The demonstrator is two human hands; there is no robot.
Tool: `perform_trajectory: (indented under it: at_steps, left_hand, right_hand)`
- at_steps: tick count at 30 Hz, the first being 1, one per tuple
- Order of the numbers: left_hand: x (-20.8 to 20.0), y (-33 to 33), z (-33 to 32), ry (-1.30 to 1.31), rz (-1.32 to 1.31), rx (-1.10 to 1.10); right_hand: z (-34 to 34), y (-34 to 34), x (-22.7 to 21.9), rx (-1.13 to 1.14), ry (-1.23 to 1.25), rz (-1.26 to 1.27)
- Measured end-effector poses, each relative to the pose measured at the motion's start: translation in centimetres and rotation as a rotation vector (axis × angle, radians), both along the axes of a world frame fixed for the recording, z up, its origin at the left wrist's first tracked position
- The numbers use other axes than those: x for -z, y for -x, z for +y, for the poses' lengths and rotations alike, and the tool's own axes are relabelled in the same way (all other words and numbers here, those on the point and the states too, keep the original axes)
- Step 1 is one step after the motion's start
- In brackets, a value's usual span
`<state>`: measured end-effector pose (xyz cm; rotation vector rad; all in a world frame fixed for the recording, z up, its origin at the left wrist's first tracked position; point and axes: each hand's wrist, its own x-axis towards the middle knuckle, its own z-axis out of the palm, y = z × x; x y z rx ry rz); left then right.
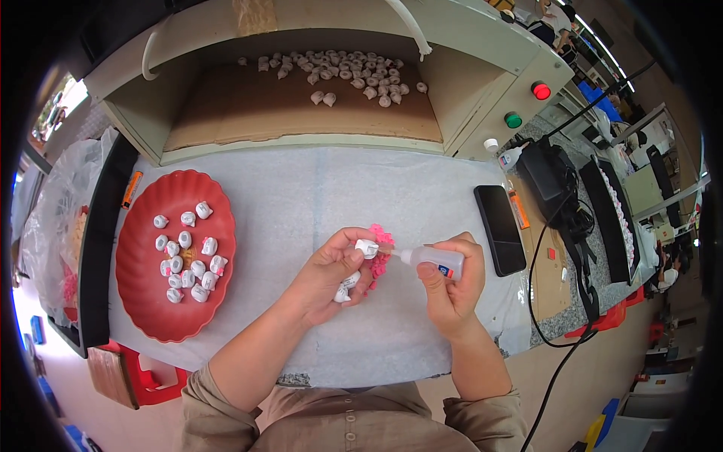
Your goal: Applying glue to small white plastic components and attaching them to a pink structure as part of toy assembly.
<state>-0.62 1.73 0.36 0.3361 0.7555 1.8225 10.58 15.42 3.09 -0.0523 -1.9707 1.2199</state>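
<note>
Between the thumb and fingers of my left hand [327,273] is a small white figurine head [367,248]. More white pieces [346,288] sit lower in the same palm. My right hand [457,290] is closed around a translucent glue bottle [433,260], tilted sideways. Its nozzle points left, at or very near the held piece; whether they touch I cannot tell. Small pink pieces [380,235] lie in a heap on the white sheet just behind the fingers. To the left, a red scalloped dish [135,290] holds several white figurine heads, some with pink bits on them.
At the back, an open cabinet [301,139] holds many white pieces on cardboard. Red [541,91] and green [513,120] buttons are on its right side. A black phone [499,230] lies right of my hand, near a black adapter [546,177] and cables. A plastic bag [64,203] stands left.
</note>
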Motion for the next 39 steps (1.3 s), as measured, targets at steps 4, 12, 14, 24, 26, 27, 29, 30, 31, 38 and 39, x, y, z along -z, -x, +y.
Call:
perform_trajectory:
  at_steps: [4, 12, 14, 24, 26, 27, 29, 30, 31, 38, 39]
  left_hand:
    - [-0.03, -0.07, 0.05, 0.002, 0.006, -0.021]
    - [0.08, -0.01, 0.00, 0.014, -0.013, -0.031]
    - [0.03, 0.03, -0.06, 0.029, -0.027, -0.027]
    - [-0.15, 0.11, -0.04, 0.042, -0.080, -0.031]
    - [-0.16, 0.12, -0.05, 0.047, -0.080, -0.028]
    - [-0.10, 0.15, -0.04, 0.047, -0.080, -0.028]
    - [0.10, 0.20, 0.01, 0.020, -0.067, -0.033]
    - [0.12, 0.20, 0.02, 0.020, -0.067, -0.033]
    - [0.14, 0.18, 0.02, 0.020, -0.056, -0.038]
    - [-0.21, 0.05, 0.06, 0.021, 0.012, -0.009]
    - [-0.18, 0.06, 0.04, 0.022, 0.012, -0.008]
  right_hand:
    - [-0.08, 0.09, 0.05, 0.040, -0.271, 0.055]
    - [-0.29, 0.35, -0.10, 0.057, -0.478, 0.140]
    - [-0.35, 0.28, -0.02, 0.066, -0.476, 0.132]
    - [-0.19, 0.16, -0.34, 0.083, -0.503, 0.115]
    - [-0.18, 0.10, -0.23, 0.075, -0.463, 0.098]
    - [-0.11, 0.11, -0.24, 0.076, -0.463, 0.097]
    - [0.10, 0.13, -0.25, 0.074, -0.412, 0.078]
    - [0.10, -0.01, -0.14, 0.074, -0.411, 0.078]
    - [0.04, -0.24, 0.06, 0.062, -0.248, 0.035]
    - [-0.14, -0.16, 0.24, -0.010, 0.093, -0.023]
    - [-0.13, -0.13, 0.24, -0.010, 0.094, -0.023]
